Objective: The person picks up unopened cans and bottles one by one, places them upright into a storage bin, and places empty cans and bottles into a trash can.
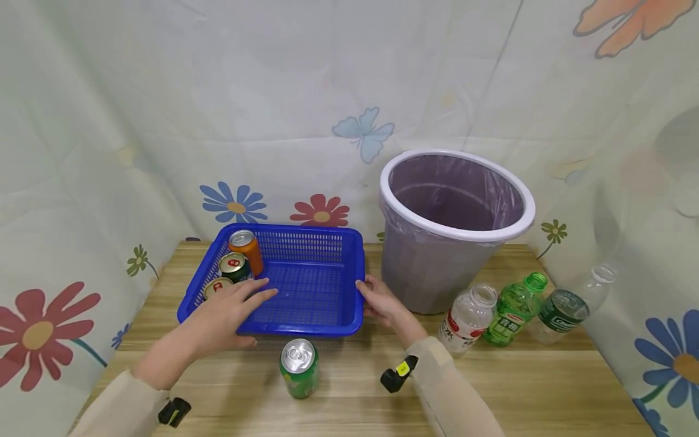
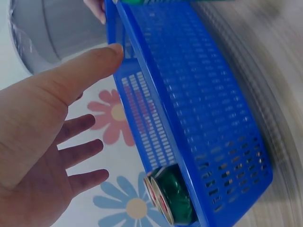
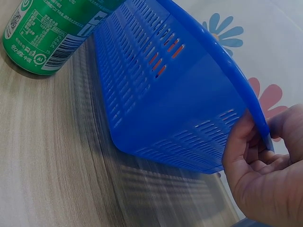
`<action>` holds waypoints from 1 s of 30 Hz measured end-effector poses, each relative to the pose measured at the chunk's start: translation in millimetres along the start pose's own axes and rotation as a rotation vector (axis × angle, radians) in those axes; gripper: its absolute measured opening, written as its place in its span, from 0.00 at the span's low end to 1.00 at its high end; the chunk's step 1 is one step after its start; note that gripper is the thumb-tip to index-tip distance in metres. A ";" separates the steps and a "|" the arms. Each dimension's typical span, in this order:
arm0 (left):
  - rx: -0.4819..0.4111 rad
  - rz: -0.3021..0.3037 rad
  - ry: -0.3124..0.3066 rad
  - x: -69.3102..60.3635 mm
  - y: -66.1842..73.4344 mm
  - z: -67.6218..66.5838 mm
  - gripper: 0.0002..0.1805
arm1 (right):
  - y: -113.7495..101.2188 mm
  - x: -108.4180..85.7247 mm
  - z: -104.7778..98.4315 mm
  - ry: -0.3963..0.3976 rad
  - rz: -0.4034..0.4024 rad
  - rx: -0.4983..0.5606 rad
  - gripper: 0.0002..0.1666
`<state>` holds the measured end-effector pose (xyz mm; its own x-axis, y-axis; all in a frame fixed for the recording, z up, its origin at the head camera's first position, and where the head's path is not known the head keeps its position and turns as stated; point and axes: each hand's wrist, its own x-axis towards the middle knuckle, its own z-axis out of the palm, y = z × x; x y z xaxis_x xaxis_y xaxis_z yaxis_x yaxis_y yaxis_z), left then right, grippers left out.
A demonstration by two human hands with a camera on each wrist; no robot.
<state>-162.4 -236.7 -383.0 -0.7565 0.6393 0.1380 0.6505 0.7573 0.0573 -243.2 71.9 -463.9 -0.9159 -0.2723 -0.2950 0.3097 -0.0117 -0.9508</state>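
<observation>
A blue plastic basket (image 1: 306,329) stands on the wooden table with three cans along its left side. One is an orange can (image 1: 248,252); a dark green can (image 1: 235,267) and a gold-topped can (image 1: 216,286) stand nearer. My right hand (image 1: 382,301) pinches the basket's right rim, thumb on one side and fingers curled beneath, as the right wrist view shows. My left hand (image 1: 232,312) hovers over the basket's front left part, fingers spread and holding nothing. In front of the basket a green soda can (image 1: 300,373) stands upright on the table.
A grey trash bin (image 1: 431,261) with a clear liner stands right of the basket. Beside it are a clear bottle with a red and white label (image 1: 464,321), a green bottle (image 1: 513,309) and a clear bottle with a green label (image 1: 568,309). A flowered curtain (image 1: 306,91) hangs behind.
</observation>
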 end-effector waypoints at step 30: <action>-0.003 0.210 -0.046 3.4 63.0 24.0 0.57 | -0.3 0.7 0.1 -0.002 -0.003 0.005 0.17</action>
<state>-125.6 -183.6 -402.6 -0.6068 0.7883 0.1017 0.7941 0.6068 0.0345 -243.8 71.6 -463.8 -0.9161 -0.2745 -0.2923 0.3086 -0.0175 -0.9510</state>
